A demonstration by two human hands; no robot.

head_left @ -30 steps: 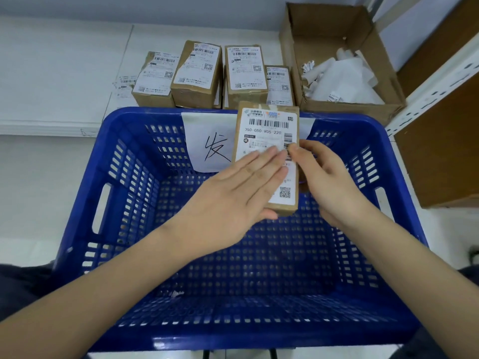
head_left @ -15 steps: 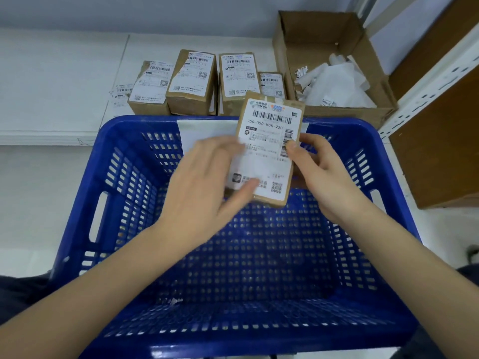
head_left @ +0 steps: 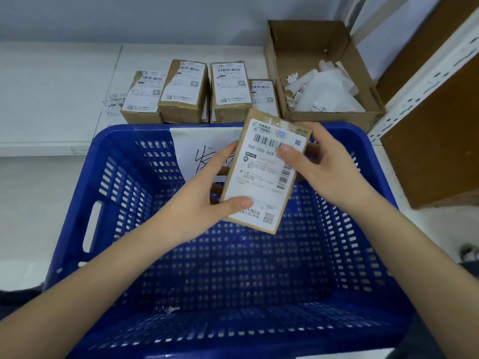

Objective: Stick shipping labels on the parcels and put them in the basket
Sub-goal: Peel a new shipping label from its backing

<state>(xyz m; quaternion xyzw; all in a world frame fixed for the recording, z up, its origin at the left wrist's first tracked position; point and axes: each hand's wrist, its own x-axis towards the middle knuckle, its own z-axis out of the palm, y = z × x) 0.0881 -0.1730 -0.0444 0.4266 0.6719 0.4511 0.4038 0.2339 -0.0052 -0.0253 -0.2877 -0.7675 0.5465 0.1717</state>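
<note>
Both the left hand (head_left: 207, 200) and the right hand (head_left: 315, 164) grip one labelled parcel (head_left: 264, 174) above the blue basket (head_left: 85, 193), which looks still without parcels, while four labelled parcels (head_left: 199, 92) wait behind its far rim.

One head-worn view only, looking forward and down from close above both forearms. At centre, the left hand (head_left: 207, 200) and right hand (head_left: 321, 169) grip a labelled parcel (head_left: 264, 174). Below and around the grip lies the blue basket (head_left: 108, 141); beyond it, more parcels (head_left: 186, 92) and an open carton (head_left: 305, 42) by the wall.
</note>
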